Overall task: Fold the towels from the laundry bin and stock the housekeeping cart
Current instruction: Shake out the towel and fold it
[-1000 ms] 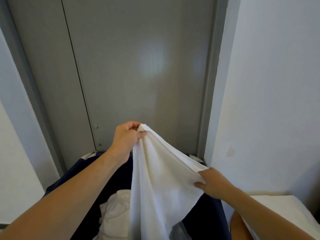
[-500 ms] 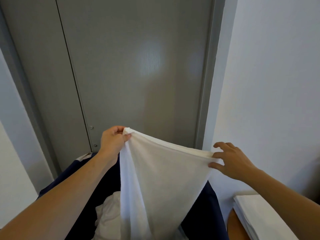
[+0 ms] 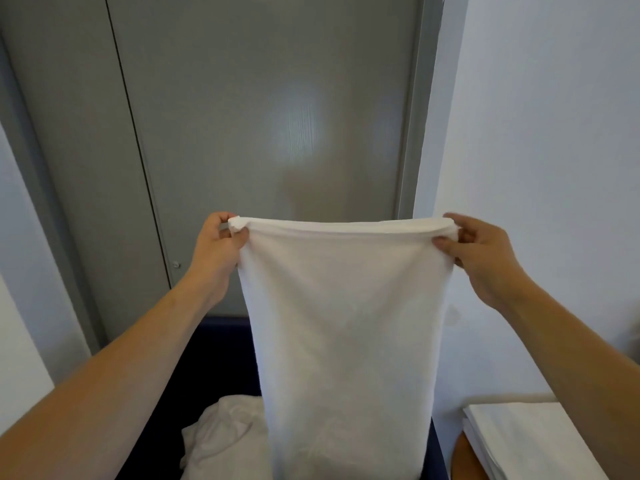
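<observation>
Towel (image 3: 346,323) stretched flat at centre, white, hanging from its top hem and running out of view past the lower edge at 6 o'clock, so its bottom hem not visible. Left hand (image 3: 216,251) at 9 o'clock of the hem, thumb and curled fingers pinching the top left corner. Right hand (image 3: 485,251) at 3 o'clock of the hem, thumb in front and fingers behind, pinching the top right corner; fingertips mostly hidden by cloth. Hem rolled slightly over between the two hands, level and taut.

Laundry bin (image 3: 221,358) below at 7 o'clock, dark navy, largely covered by the hanging towel and the left forearm; only its far rim and part of the inside showing. Crumpled white linen (image 3: 225,434) lying inside it, partly behind the towel and cut off at the lower edge, so count of pieces impossible to tell. Stack of folded white cloth (image 3: 530,441) at 5 o'clock, cropped by the lower and right edges, resting on a rounded wooden table (image 3: 460,462) of which only a sliver shows.

Grey doors (image 3: 270,98) straight ahead at 12 o'clock, behind the bin. Pale wall (image 3: 554,133) close at 3 o'clock, near the right hand. Open air between hem and doors.
</observation>
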